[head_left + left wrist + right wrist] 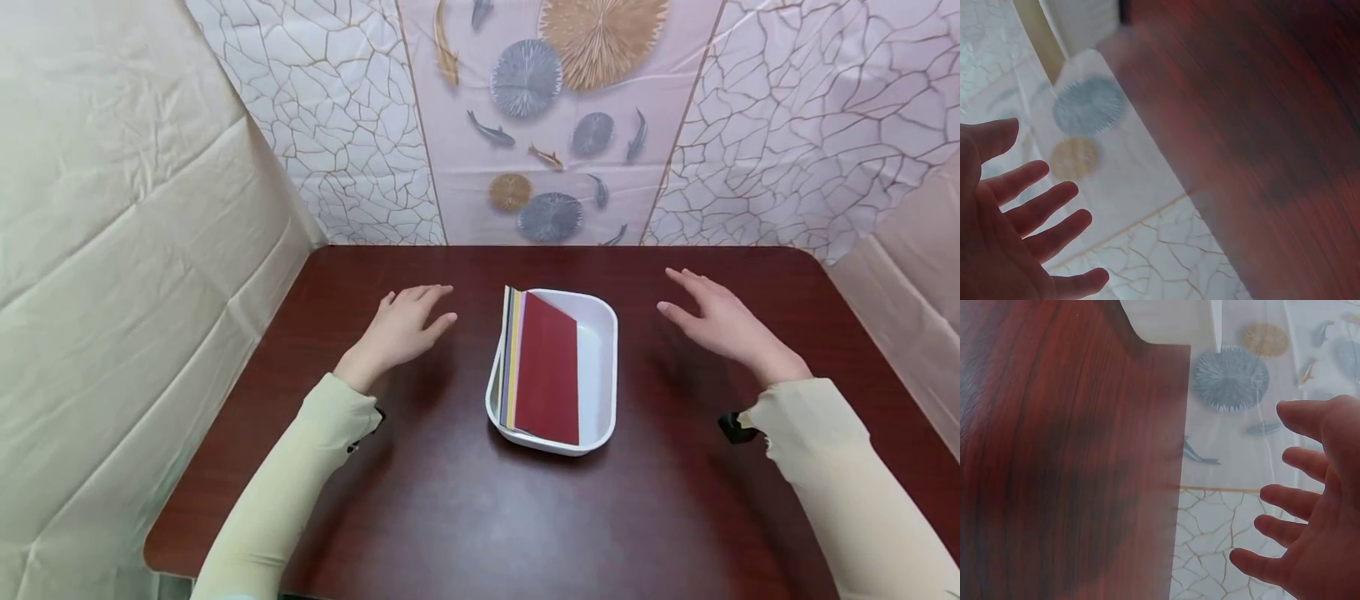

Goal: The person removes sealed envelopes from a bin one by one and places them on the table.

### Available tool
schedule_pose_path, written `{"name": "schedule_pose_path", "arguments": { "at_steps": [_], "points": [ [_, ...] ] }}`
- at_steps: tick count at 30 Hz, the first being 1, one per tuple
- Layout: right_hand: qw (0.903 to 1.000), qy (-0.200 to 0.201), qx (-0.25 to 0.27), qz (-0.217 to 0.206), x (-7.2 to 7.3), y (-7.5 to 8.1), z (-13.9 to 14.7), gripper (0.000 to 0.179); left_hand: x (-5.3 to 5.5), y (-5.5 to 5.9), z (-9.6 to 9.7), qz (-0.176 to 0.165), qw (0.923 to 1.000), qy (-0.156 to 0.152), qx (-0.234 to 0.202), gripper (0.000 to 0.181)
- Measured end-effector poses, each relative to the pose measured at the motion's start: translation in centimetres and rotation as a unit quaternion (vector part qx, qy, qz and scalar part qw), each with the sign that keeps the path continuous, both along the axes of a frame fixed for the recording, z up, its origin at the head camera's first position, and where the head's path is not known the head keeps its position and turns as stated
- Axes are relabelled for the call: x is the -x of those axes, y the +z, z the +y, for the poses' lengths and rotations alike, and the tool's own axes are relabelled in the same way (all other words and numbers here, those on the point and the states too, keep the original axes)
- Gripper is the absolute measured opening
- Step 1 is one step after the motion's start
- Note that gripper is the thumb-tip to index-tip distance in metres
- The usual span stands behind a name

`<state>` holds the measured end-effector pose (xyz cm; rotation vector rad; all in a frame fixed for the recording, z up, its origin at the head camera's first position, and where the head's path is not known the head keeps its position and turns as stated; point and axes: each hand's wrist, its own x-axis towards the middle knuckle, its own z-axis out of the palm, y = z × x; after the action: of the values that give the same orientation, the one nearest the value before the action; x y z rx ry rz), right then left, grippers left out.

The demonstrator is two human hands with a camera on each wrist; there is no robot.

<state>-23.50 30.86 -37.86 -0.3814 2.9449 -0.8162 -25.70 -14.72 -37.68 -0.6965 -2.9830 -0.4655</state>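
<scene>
In the head view a white tray point(597, 367) stands near the middle of the table. A stack of coloured sheets or cards leans in its left part, with a dark red sheet point(550, 375) uppermost and yellow, navy and pale edges showing at its left. My left hand point(401, 329) hovers left of the tray with fingers spread and nothing held. To the right of the tray my right hand point(723, 321) is likewise raised, fingers loose and apart, holding nothing. Both wrist views show spread, bare fingers; a corner of the tray point(1169, 322) appears at the top of the right one.
The dark red-brown wooden table point(495, 525) has rounded corners. Behind it hangs a patterned backdrop point(367, 125) with crackle lines, fish and round shapes. Pale cloth point(135, 250) walls in the left side, and similar cloth point(918, 308) the right.
</scene>
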Motion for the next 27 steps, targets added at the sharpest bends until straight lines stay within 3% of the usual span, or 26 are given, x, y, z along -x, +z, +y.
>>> {"name": "schedule_pose_path", "arguments": {
  "at_steps": [5,8,12,16,21,24,27],
  "points": [
    [0.9997,0.004,-0.009,-0.023,1.3,0.2,-1.3,0.075,-1.9,0.5,1.4,0.02,0.999,-0.039,0.013,0.053],
    [0.9996,0.013,-0.011,-0.024,2.2,0.3,-2.3,0.072,-3.0,1.2,2.8,0.033,0.9953,-0.082,0.039,0.052],
    [0.9989,0.045,-0.013,-0.008,3.3,0.0,-4.5,0.063,-5.1,1.7,5.0,0.042,0.9846,-0.15,0.08,0.051],
    [0.9973,0.07,-0.024,0.007,4.4,0.1,-6.5,0.058,-7.6,1.8,8.2,0.065,0.9655,-0.215,0.133,0.051],
    [0.9955,0.088,-0.034,0.005,6.1,0.2,-9.0,0.057,-10.9,1.1,11.4,0.123,0.9302,-0.289,0.19,0.046],
    [0.9939,0.104,-0.034,0.001,6.8,-0.2,-10.4,0.054,-12.6,0.2,12.3,0.162,0.9118,-0.315,0.207,0.039],
    [0.9924,0.119,-0.025,-0.017,6.8,-1.0,-11.4,0.052,-13.9,-1.0,12.8,0.21,0.8997,-0.321,0.208,0.026]
  ]
}}
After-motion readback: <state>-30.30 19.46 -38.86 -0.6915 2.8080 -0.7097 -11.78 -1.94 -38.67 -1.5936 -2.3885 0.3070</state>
